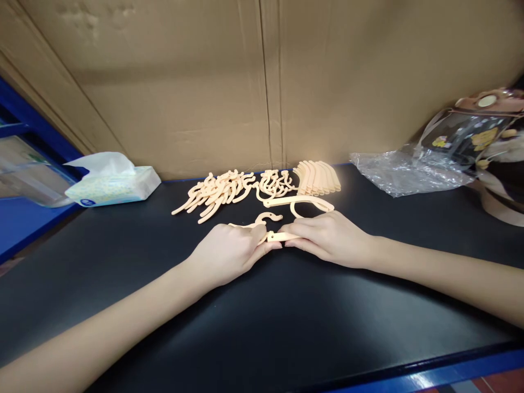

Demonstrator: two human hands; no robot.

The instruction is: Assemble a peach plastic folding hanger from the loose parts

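Observation:
Both hands are closed on a cream plastic clothes hanger [279,236] low over the black table. My left hand [225,252] grips its hook end, and the curved hook [268,216] rises above the thumb. With fingers and thumb, my right hand [331,238] pinches the flat arm just right of the small pivot hole. The palms and fingers hide much of the hanger. Just behind my hands lies another cream hanger piece [295,201] with a curved arm. Farther back are a loose pile of curved arms [221,191], several small hooks [276,184] and a neat row of wider arms [318,178].
A tissue pack [118,183] stands at the back left of the black table [254,322]. Crumpled clear plastic [403,173] and a transparent bottle with a strap [462,136] are at the back right. A cardboard wall [184,87] rises behind everything.

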